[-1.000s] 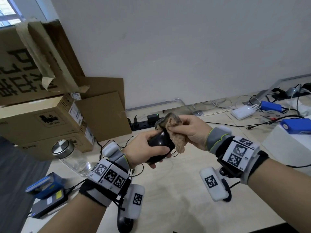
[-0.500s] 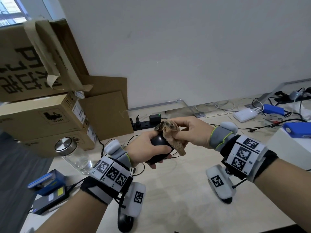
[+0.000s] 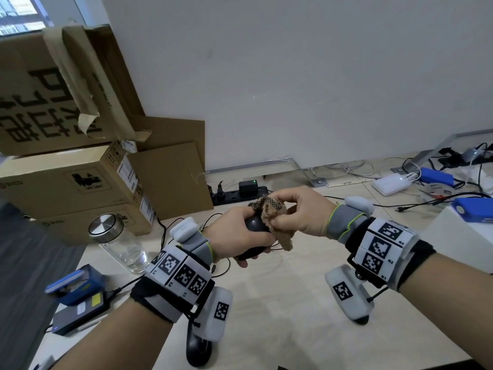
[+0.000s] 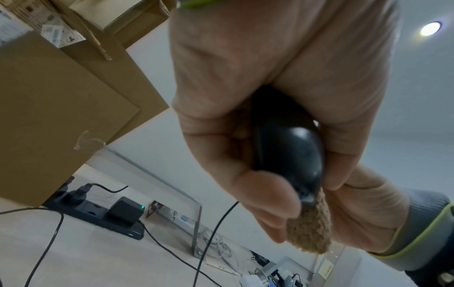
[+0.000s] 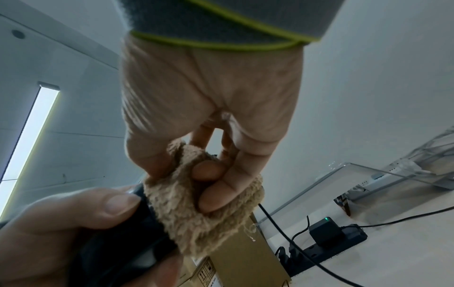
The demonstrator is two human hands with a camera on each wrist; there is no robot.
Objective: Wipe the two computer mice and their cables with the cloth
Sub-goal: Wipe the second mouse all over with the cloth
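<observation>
Mouse up off the table, dead centre, gripped by left hand with fingers curled tight round the black shell; cloth bunched and pinched in right hand, thumb and fingertips closed on the tan fabric, pressed against the front end. Risks now: could squirt out of that grip under a hard rub, glossy shell and all; could tug the thin cable trailing down toward 6 o'clock. Might also miss the patches hidden under the gripping palm. Loose cloth tail hanging at 5 o'clock, liable to snag. Second mouse lying down at 7 o'clock near the table edge, partly hidden behind the wrist gear, seemingly waiting its turn. Glass jar at 9 o'clock, near the left forearm, easily knocked. Cardboard boxes stacked at 10 o'clock, power strip at 12 just behind the hands, tangle of wires and chargers off at 2 o'clock, well apart
</observation>
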